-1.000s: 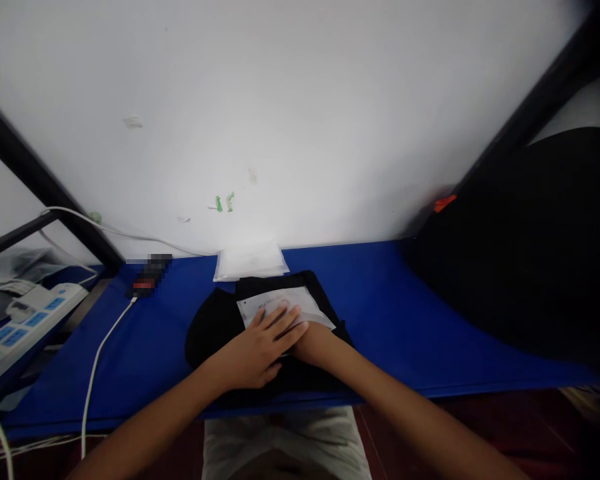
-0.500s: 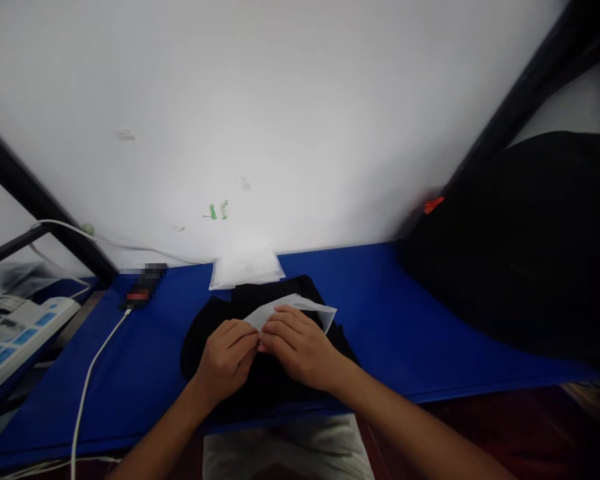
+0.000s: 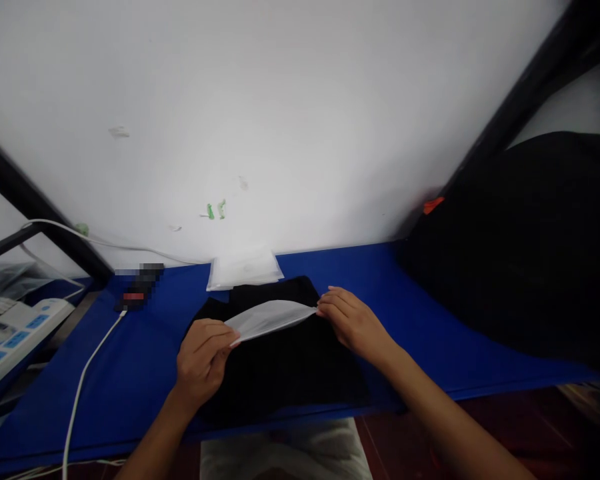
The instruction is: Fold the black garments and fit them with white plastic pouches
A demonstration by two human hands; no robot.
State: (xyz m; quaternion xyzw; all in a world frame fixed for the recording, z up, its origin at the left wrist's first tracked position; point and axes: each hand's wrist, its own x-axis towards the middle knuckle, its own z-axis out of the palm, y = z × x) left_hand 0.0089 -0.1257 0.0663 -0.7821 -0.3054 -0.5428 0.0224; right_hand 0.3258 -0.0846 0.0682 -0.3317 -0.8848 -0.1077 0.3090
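A folded black garment (image 3: 280,363) lies on the blue table (image 3: 410,320) in front of me. Above it I hold a flat translucent white plastic bag (image 3: 270,317), lifted off the cloth. My left hand (image 3: 203,357) pinches the bag's left end between thumb and fingers. My right hand (image 3: 353,323) pinches its right end. The bag stretches between both hands, slightly bowed upward.
A stack of similar white bags (image 3: 244,268) lies against the white wall. A dark device (image 3: 137,287) with a white cable (image 3: 83,387) sits at the left, a power strip (image 3: 10,333) further left. A large black mass (image 3: 525,253) fills the right side.
My hands went from pressing the bag flat on the garment to picking it up, then moved apart along its edge so that it now spans between them.
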